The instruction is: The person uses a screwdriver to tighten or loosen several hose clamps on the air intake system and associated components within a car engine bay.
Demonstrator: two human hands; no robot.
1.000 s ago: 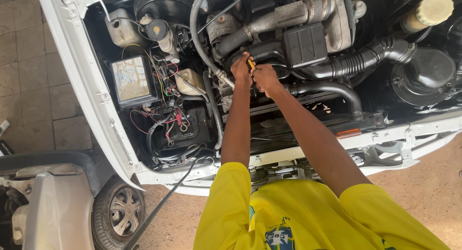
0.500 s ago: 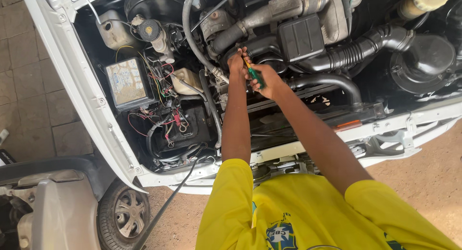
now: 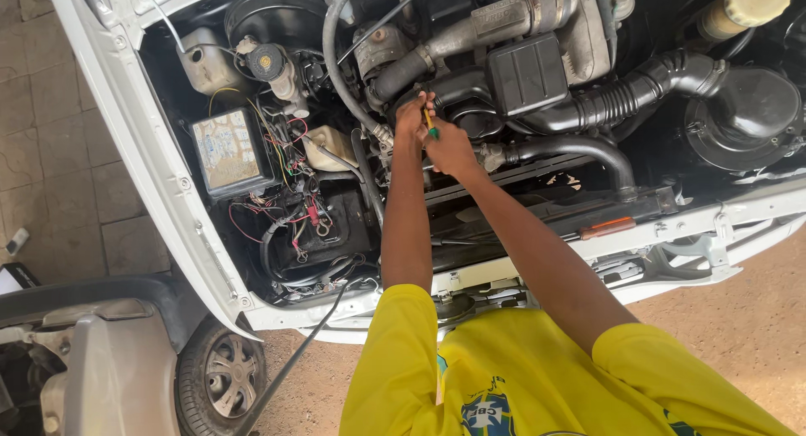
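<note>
Over engine bay (image 3: 520, 75), both hands (image 3: 432, 133) around screwdriver (image 3: 429, 123).

A small screwdriver (image 3: 429, 125) with a yellow shaft section and a green handle stands nearly upright, tip down, over the middle of the engine bay. It sits just in front of a black plastic engine cover, close to a grey metal hose. Most of its length is hidden, so the tip cannot be made out.
</note>
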